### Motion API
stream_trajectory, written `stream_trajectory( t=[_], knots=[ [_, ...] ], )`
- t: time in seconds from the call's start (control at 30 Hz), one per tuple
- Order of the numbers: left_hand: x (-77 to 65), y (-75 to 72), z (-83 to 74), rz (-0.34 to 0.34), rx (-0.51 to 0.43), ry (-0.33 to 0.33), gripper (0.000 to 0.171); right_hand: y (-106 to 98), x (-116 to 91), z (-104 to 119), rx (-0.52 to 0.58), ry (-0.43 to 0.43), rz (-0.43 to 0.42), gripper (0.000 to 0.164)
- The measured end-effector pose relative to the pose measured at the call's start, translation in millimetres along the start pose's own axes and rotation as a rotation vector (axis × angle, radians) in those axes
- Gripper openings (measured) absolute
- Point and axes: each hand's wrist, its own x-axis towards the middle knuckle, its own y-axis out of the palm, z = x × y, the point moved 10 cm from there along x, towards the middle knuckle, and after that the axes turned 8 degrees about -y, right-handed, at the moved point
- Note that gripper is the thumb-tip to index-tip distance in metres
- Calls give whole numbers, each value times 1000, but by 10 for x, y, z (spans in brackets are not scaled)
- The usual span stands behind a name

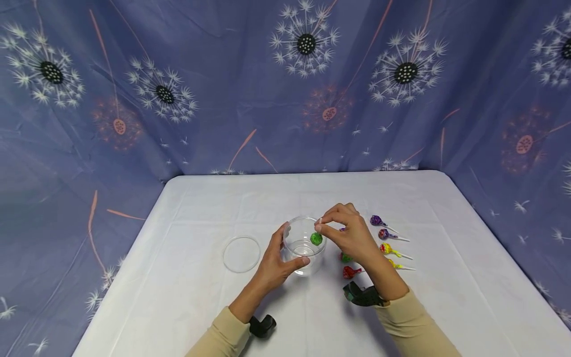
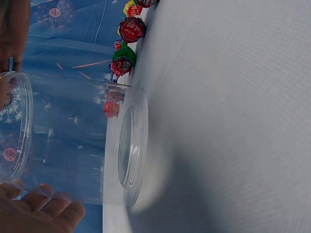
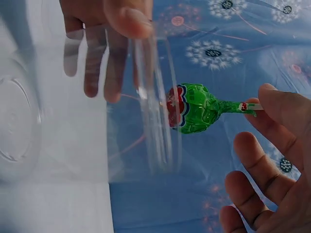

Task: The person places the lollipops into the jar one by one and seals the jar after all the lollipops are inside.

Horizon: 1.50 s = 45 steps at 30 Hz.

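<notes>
My left hand (image 1: 273, 265) grips a clear plastic jar (image 1: 304, 250) from its left side, thumb at the front and fingers round the back. Its lidless mouth faces up, and the jar stands on the white table. My right hand (image 1: 352, 235) pinches the stick of a green-wrapped lollipop (image 1: 316, 239) between thumb and fingertips. The candy head hangs downward at the jar's mouth. In the right wrist view, the lollipop head (image 3: 194, 108) overlaps the clear rim, while the other fingers of that hand are loosely bent.
A clear round lid (image 1: 241, 254) lies left of the jar. Right of it are several wrapped lollipops, among them a purple one (image 1: 376, 220), a yellow one (image 1: 386, 248) and a red one (image 1: 350, 272), partly hidden by the right arm. A patterned blue curtain (image 1: 250, 89) hangs behind the table.
</notes>
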Motion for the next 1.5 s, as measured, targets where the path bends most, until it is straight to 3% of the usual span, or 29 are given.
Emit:
stream_trajectory(
  t=[0.3, 0.7, 1.0, 1.5],
  knots=[
    [10, 17, -3, 21, -10, -32, 95, 192, 18, 1, -18, -43, 35, 5],
    [-11, 11, -23, 11, -6, 36, 96, 403, -8, -136, -40, -10, 104, 7],
    [-3, 8, -14, 14, -2, 28, 94, 469, 16, -116, -118, -56, 103, 4],
    [2, 8, 0, 13, 24, 1, 96, 542, -7, -212, -176, 17, 117, 8]
  ],
)
